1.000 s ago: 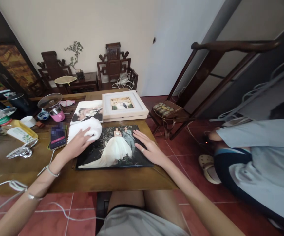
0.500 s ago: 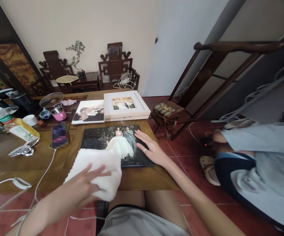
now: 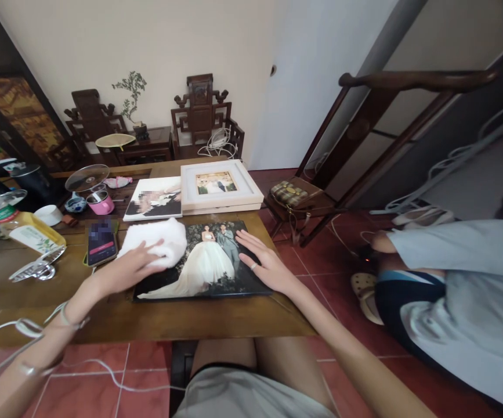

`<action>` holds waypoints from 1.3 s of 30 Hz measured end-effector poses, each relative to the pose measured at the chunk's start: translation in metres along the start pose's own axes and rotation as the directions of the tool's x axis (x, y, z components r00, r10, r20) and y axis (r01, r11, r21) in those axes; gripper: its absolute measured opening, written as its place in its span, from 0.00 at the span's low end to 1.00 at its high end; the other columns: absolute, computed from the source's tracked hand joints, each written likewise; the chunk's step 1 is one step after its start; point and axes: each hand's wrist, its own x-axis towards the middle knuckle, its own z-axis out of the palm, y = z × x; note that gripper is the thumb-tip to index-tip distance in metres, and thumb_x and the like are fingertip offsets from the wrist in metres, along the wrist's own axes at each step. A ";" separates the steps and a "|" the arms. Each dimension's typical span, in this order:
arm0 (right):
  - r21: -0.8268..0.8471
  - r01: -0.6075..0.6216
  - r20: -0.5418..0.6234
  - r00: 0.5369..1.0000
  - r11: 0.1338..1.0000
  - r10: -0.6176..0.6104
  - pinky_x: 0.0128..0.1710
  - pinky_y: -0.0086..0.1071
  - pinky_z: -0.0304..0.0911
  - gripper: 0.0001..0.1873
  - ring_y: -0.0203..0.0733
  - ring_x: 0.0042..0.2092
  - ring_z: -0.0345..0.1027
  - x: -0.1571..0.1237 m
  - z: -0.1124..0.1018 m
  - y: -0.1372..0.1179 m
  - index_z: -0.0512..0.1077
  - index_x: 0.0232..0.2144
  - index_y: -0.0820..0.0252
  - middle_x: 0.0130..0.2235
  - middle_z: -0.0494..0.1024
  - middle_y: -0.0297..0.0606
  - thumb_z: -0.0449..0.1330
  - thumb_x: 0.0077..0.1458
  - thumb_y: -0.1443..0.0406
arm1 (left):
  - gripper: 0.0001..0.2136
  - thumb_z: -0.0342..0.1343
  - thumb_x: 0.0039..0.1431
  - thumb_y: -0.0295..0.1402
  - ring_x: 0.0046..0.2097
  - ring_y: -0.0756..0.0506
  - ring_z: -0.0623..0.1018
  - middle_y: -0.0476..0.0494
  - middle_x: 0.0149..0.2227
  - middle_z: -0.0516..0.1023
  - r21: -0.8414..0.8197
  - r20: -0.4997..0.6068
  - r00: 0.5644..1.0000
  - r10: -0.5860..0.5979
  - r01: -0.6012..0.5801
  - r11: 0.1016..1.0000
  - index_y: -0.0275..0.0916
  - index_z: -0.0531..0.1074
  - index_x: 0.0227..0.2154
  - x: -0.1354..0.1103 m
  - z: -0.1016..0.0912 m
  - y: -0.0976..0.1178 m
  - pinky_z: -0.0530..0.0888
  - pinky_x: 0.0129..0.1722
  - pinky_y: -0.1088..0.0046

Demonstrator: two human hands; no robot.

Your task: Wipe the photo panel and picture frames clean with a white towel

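The left hand (image 3: pixel 127 268) has swung the white cloth (image 3: pixel 158 244) back up: half a second ago it was bunched at the near edge of the worktop (image 3: pixel 190 319), off the lower left corner of the wedding print (image 3: pixel 203 267), and now it sits on the print's upper left corner, much where it lay a second ago. That reads as one more wiping stroke across the dark surface. The left fingers curl loosely over the cloth and press it down. The right hand (image 3: pixel 265 264) has not shifted, its fingers spread flat and holding nothing on the print's right edge. A phone (image 3: pixel 101 241) lies just left of the cloth, close to its sweep. A white-framed photo (image 3: pixel 220 186) and a second print (image 3: pixel 153 198) lie just beyond. Another person (image 3: pixel 464 290) sits at the right of the frame.
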 end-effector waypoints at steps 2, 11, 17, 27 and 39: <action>-0.002 0.007 -0.005 1.000 1.000 -0.007 0.65 0.53 0.49 0.25 0.48 0.67 0.50 0.000 0.000 0.000 0.66 0.59 0.55 0.64 0.63 0.44 0.52 0.63 0.55 | 0.14 0.45 0.70 0.39 0.67 0.38 0.56 0.47 0.67 0.56 -0.021 0.078 0.997 0.027 -0.025 0.999 0.45 0.74 0.47 -0.024 0.001 0.024 0.60 0.62 0.57; 0.002 0.008 -0.012 1.000 1.000 -0.008 0.65 0.54 0.49 0.25 0.50 0.66 0.51 0.001 0.000 0.001 0.66 0.59 0.53 0.64 0.64 0.43 0.52 0.63 0.54 | 0.12 0.48 0.66 0.26 0.67 0.42 0.57 0.49 0.64 0.62 0.002 0.104 0.978 0.183 -0.184 0.983 0.43 0.78 0.37 -0.064 0.010 0.087 0.59 0.65 0.62; -0.003 0.007 -0.003 1.000 1.000 -0.007 0.65 0.54 0.49 0.24 0.49 0.66 0.51 0.000 -0.001 0.000 0.66 0.59 0.52 0.64 0.63 0.42 0.52 0.63 0.55 | 0.14 0.45 0.69 0.27 0.67 0.42 0.57 0.45 0.56 0.74 0.058 0.091 0.980 0.176 -0.181 0.982 0.44 0.75 0.47 -0.015 0.003 0.050 0.57 0.64 0.60; -0.009 -0.008 0.004 1.000 1.000 0.008 0.65 0.54 0.49 0.24 0.49 0.67 0.51 0.000 -0.002 -0.001 0.66 0.59 0.53 0.64 0.63 0.42 0.52 0.63 0.55 | 0.16 0.42 0.71 0.35 0.69 0.34 0.49 0.36 0.67 0.56 0.055 -0.156 0.986 0.066 -0.058 0.997 0.39 0.70 0.53 0.068 0.024 0.046 0.48 0.62 0.37; -0.025 -0.005 0.021 1.000 1.000 0.006 0.65 0.54 0.48 0.25 0.49 0.67 0.51 0.001 -0.004 0.000 0.65 0.60 0.55 0.64 0.63 0.44 0.52 0.63 0.56 | 0.10 0.49 0.67 0.32 0.68 0.39 0.53 0.44 0.67 0.57 0.059 0.053 0.910 0.410 -0.413 0.909 0.42 0.76 0.42 0.018 0.031 0.109 0.50 0.66 0.51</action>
